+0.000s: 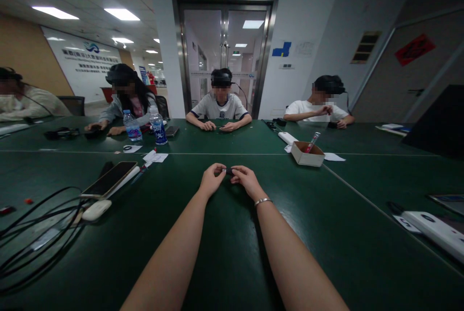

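Both of my hands meet over the green table (232, 233), a little beyond its middle. Between them is a small dark object (229, 172), too small for me to tell its kind. My right hand (247, 179), with a silver bracelet (263, 201) at the wrist, pinches its right end between thumb and fingers. At the other end, where a small light-coloured bit shows, the fingertips of my left hand (212, 179) are closed in a pinch. Fingers cover part of the object.
Left of my arms lie a phone (111, 179), a white device (96, 210) and looped black cables (39, 258). Two bottles (158, 127) stand farther back. An open box (307, 155) holds a clear tube. A white power strip (435, 231) lies right. Several people sit opposite.
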Available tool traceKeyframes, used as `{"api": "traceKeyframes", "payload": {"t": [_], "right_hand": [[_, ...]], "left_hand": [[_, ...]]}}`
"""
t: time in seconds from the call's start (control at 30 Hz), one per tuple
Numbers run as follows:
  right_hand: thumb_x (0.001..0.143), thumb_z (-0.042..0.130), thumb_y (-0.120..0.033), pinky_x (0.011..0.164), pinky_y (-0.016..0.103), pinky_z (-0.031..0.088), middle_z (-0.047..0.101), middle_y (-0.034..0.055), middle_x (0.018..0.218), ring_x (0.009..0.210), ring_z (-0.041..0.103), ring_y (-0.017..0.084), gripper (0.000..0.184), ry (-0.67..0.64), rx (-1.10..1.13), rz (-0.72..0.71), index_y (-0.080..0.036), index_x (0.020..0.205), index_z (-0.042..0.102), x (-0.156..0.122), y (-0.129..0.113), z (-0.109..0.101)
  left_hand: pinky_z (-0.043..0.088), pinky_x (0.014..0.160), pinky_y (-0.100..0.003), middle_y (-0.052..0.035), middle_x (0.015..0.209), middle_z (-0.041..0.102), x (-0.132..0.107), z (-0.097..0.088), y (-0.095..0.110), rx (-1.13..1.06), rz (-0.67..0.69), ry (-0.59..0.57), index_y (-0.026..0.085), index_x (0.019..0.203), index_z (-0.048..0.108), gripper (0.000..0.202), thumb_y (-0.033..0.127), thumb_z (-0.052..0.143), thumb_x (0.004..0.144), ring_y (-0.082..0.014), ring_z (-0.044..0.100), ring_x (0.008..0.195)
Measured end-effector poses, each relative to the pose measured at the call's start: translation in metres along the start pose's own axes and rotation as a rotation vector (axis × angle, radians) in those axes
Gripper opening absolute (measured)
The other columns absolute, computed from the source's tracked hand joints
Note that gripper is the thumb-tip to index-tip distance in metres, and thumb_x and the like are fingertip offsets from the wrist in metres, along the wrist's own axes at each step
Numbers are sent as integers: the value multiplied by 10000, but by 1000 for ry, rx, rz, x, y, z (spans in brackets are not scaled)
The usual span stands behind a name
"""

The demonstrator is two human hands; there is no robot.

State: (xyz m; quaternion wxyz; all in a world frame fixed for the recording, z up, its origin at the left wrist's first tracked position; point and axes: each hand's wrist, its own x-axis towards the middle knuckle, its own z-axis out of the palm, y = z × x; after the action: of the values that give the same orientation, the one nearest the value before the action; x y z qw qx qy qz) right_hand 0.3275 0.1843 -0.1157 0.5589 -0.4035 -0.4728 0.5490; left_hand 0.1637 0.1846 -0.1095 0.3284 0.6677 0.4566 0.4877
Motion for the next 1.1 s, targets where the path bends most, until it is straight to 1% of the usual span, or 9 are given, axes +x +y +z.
{"api": "traceKeyframes", "payload": {"t": [0.2, 0.3, 0.43, 0.53, 0.6, 0.73, 0.9, 1.03, 1.1], "right_hand": [[701, 771, -407, 423, 200, 456, 624, 6, 572, 433, 572, 113, 340, 18, -49, -23, -132, 859, 646, -1, -1, 0], [681, 779, -436, 450, 211, 465, 627, 7, 589, 455, 579, 117, 380, 2, -61, -28, -135, 872, 647, -1, 0, -1], [638, 796, -459, 485, 216, 478, 629, 8, 603, 482, 587, 118, 453, -38, -65, -26, -122, 902, 650, -1, 0, -1], [620, 802, -469, 488, 215, 476, 633, 9, 609, 485, 588, 118, 481, -21, -51, -24, -120, 912, 645, -1, 0, -1], [618, 801, -469, 485, 217, 473, 626, 5, 584, 476, 583, 120, 479, -24, -42, -26, -119, 906, 644, -1, 1, -1], [627, 795, -436, 495, 221, 481, 632, 11, 579, 472, 581, 120, 451, -55, -58, -27, -115, 910, 653, 0, 1, 1], [646, 787, -395, 489, 219, 479, 652, 21, 628, 478, 588, 117, 395, -36, -33, -24, -129, 909, 656, -1, 1, 1], [657, 785, -379, 502, 221, 492, 663, 30, 653, 491, 596, 118, 387, -50, -44, -29, -127, 923, 658, -1, 1, 0], [658, 785, -372, 506, 219, 495, 664, 32, 664, 495, 600, 117, 386, -46, -37, -28, -127, 927, 656, -1, 2, -1]], "left_hand": [[493, 873, -328, -71, 1006, 682, 0, -2, 4, -91, -1, -45, 174, 971, 657, 194, 203, 609, 785, -195, 634, 938], [494, 801, -302, -62, 874, 688, -1, -3, 3, -22, -44, -29, 170, 905, 667, 214, 347, 574, 829, -188, 636, 828], [461, 667, -290, -37, 675, 635, -1, -3, -2, 149, -155, -32, 184, 730, 648, 459, 558, 424, 874, -176, 589, 644], [454, 656, -261, -43, 812, 653, 0, -1, -6, 19, -98, -17, 186, 886, 645, 349, 500, 498, 846, -161, 596, 710], [437, 611, -234, -34, 816, 637, 1, 0, -7, -98, -56, -38, 184, 988, 617, 318, 443, 540, 822, -145, 582, 695], [335, 492, -221, 32, 521, 465, 1, 1, -6, -88, -96, -72, 170, 935, 625, 370, 477, 427, 877, -113, 441, 480], [381, 529, -215, 19, 670, 536, 1, 0, -4, -156, -90, -51, 183, 1056, 582, 316, 403, 499, 843, -103, 484, 539], [336, 482, -210, 31, 539, 469, 2, 0, -7, -157, -117, -66, 163, 988, 599, 341, 428, 410, 885, -104, 434, 473], [341, 481, -209, 18, 587, 508, 3, 0, -7, -164, -133, -48, 166, 1005, 601, 345, 431, 415, 883, -100, 454, 482]]}}
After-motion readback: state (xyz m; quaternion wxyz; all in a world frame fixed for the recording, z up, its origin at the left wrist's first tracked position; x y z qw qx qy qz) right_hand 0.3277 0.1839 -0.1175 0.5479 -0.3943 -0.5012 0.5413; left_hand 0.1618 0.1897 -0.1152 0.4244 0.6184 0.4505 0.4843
